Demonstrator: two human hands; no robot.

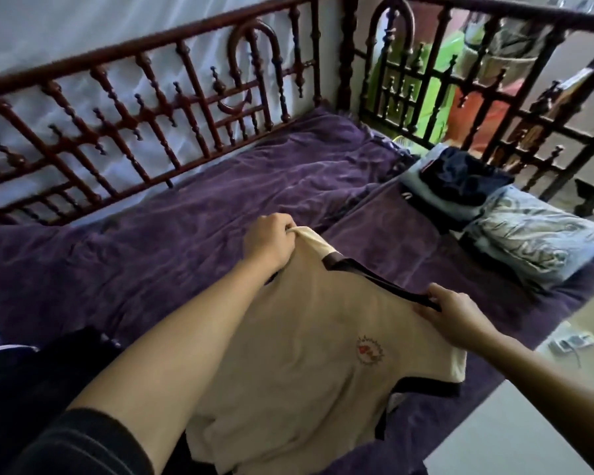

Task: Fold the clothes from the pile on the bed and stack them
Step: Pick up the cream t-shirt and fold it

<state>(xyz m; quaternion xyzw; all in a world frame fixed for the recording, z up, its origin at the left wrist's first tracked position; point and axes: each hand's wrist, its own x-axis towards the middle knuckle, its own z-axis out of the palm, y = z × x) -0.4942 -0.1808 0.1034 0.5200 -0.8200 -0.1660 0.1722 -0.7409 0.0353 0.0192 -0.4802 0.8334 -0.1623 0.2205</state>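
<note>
A cream T-shirt [309, 365] with dark trim and a small red chest logo hangs spread in front of me over the purple bed cover [172, 217]. My left hand [270, 243] grips the shirt's far shoulder, fingers curled round the cream fabric. My right hand [451, 311] pinches the dark collar trim at the other shoulder. A stack of folded clothes [460, 180], dark blue over light blue, lies at the right near the footboard. Dark clothes [31, 382] lie at the lower left.
A carved dark wooden railing [144, 108] runs along the bed's far side and right end. A patterned blue-grey pillow [535, 234] lies beside the stack. Pale floor with a power strip [570, 342] shows past the bed's right edge.
</note>
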